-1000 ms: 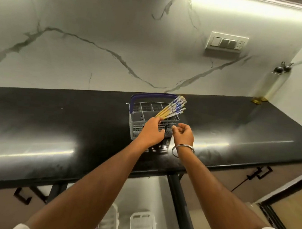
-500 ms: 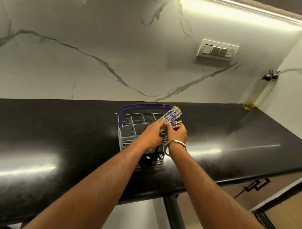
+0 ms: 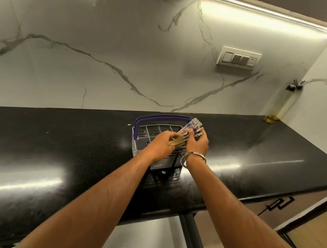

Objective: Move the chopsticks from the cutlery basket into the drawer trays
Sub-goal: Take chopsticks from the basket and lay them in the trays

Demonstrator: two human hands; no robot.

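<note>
**Both hands now closing on the chopstick bundle**

The right hand [image 3: 197,144], wearing a metal bangle [image 3: 193,160], is now wrapping its fingers over the blue-and-white patterned tops of the wooden chopsticks [image 3: 192,126]; one second ago it was hovering beside them as a loose fist. The left hand [image 3: 160,146] is pinching the bare wooden shafts lower down, as before. The bundle is leaning out of the grey slotted plastic cutlery basket with the purple handle [image 3: 154,132], which is standing on the black countertop [image 3: 69,145]. Judgement: extraction is starting; no drawer tray is showing in this view.
</note>
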